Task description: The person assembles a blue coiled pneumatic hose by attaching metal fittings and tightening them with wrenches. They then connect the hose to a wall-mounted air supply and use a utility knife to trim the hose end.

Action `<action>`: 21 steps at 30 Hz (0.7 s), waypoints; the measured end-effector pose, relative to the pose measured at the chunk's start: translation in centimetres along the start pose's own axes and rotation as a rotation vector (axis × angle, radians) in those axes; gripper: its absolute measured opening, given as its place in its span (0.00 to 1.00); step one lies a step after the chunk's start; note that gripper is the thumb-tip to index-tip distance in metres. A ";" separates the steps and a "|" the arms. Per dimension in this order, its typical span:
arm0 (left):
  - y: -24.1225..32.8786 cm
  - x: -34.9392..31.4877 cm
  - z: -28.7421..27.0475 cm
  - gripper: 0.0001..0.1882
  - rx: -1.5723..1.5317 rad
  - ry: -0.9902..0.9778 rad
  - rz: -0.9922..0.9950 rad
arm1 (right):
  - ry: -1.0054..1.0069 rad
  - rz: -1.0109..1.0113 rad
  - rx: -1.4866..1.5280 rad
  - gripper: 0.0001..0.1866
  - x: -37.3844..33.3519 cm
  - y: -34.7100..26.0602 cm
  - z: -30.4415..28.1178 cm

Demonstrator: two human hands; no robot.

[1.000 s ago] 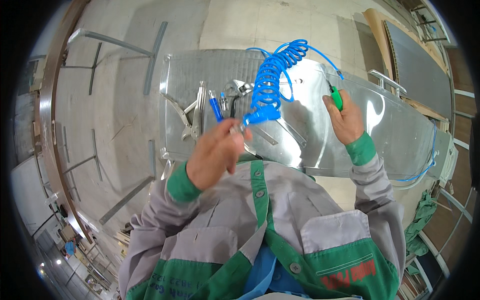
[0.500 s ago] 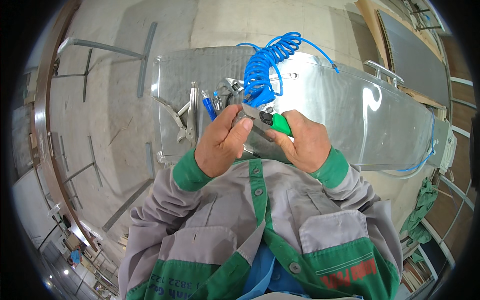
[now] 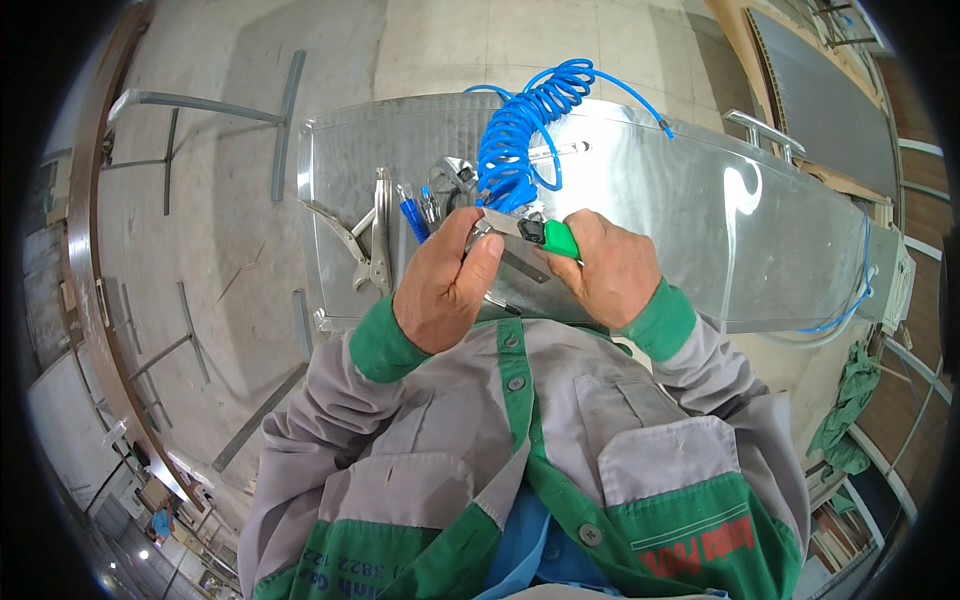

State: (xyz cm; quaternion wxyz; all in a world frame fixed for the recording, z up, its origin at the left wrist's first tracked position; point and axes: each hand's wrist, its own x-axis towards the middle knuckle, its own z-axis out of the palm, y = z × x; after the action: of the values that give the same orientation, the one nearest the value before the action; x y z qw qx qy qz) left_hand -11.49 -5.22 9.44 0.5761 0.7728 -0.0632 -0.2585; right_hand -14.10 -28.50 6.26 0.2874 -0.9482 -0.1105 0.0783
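My right hand is closed round the green handle of a utility knife, which has a black collar and a flat metal blade pointing left. In front of my chest, my left hand pinches a small silvery metal piece between thumb and fingers. The blade's end reaches this piece, but whether they touch I cannot tell. Just below the blade shows a flat metal strip; what supports it is hidden. Beyond my hands lies a coiled blue air hose on the shiny metal tabletop.
Left of my left hand lie locking pliers, a blue-handled tool and an adjustable wrench. A metal handle stands at the table's far right edge. Metal frames stand on the floor to the left.
My right hand has turned slightly and its thumb has drawn back along the green handle. More of the metal strip shows below the blade. My left hand keeps its pinch.
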 end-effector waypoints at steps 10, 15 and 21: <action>0.7 -1.9 -2.6 0.22 -0.666 -0.072 -0.238 | 0.206 0.465 0.718 0.16 0.3 7.7 -5.4; -0.2 0.4 -1.7 0.24 -0.635 -0.195 -0.209 | -0.182 0.210 1.154 0.18 2.1 -0.3 -5.3; 0.3 0.9 -3.5 0.25 -0.440 -0.286 -0.080 | -0.316 0.276 0.991 0.13 5.6 -2.9 -3.1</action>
State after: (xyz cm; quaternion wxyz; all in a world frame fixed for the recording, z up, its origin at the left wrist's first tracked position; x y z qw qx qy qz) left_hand -8.99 -2.68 10.16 0.7048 0.5865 -0.0554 -0.3952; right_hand -8.55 -26.35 10.01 0.6673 -0.6814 0.0236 0.2998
